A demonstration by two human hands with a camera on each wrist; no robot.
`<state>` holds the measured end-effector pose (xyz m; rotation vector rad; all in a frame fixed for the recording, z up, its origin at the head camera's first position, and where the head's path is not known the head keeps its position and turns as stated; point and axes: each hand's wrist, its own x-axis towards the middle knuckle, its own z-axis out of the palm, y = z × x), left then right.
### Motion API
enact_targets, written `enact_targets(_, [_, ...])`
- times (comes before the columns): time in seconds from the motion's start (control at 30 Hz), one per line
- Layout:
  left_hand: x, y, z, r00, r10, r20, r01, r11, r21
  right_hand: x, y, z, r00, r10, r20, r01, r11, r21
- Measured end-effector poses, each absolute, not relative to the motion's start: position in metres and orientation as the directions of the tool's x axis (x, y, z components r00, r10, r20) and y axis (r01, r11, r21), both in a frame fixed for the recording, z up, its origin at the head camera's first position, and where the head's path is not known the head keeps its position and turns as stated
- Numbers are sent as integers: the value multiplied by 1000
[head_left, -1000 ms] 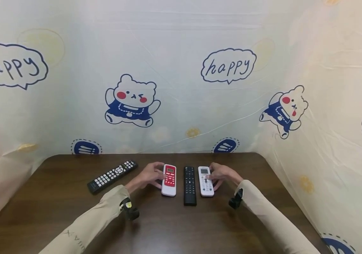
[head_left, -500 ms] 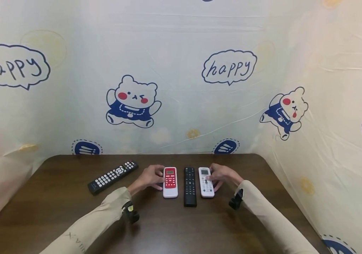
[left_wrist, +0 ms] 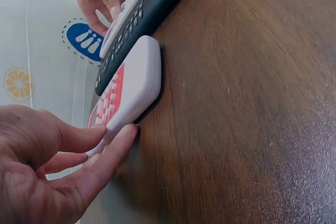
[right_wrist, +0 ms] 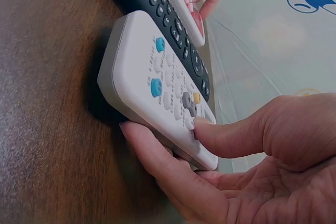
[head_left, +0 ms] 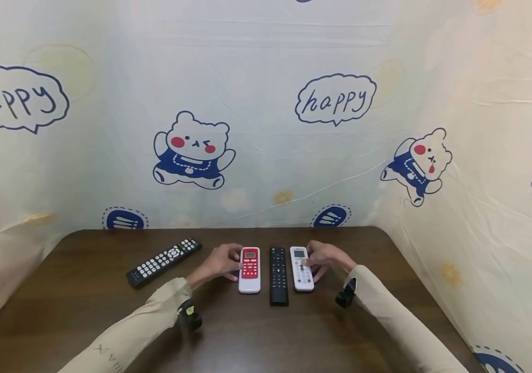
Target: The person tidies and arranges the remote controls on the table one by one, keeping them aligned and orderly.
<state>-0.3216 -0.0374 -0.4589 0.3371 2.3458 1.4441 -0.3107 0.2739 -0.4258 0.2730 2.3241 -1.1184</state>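
My left hand (head_left: 221, 262) holds a red-and-white remote control (head_left: 249, 270) by its left edge. In the left wrist view the thumb lies on that remote's edge and the fingers (left_wrist: 113, 153) are against its side. To the right, my right hand (head_left: 327, 257) grips a white remote control (head_left: 302, 277). The right wrist view shows that thumb on the button face, with fingers (right_wrist: 152, 150) along the side. Between these two lies a long black remote control (head_left: 278, 280), upright in the head view and touched by neither hand. All three stand roughly parallel, with narrow gaps.
Another black remote with white buttons (head_left: 163, 262) lies slanted to the left of my left hand. The brown wooden table (head_left: 247, 336) ends at a printed curtain (head_left: 266, 155) behind and at the right.
With my left hand on it, the red-and-white remote has turned slightly from a small tilt to nearly straight, its lower end shifting right. My right hand and the white remote look almost unmoved.
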Motion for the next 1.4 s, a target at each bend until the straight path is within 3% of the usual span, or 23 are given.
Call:
enact_targets(0.73, [-315,-42,-459,-913,368,-177,-8,416,909,-309,273,-428,-825,-83,-559,385,640,-664])
enact_targets(1.4, [-314,-57,-456,-919,394,-19,210,527,824,-309,272,-427,-828,-66,-557,394,638,-661])
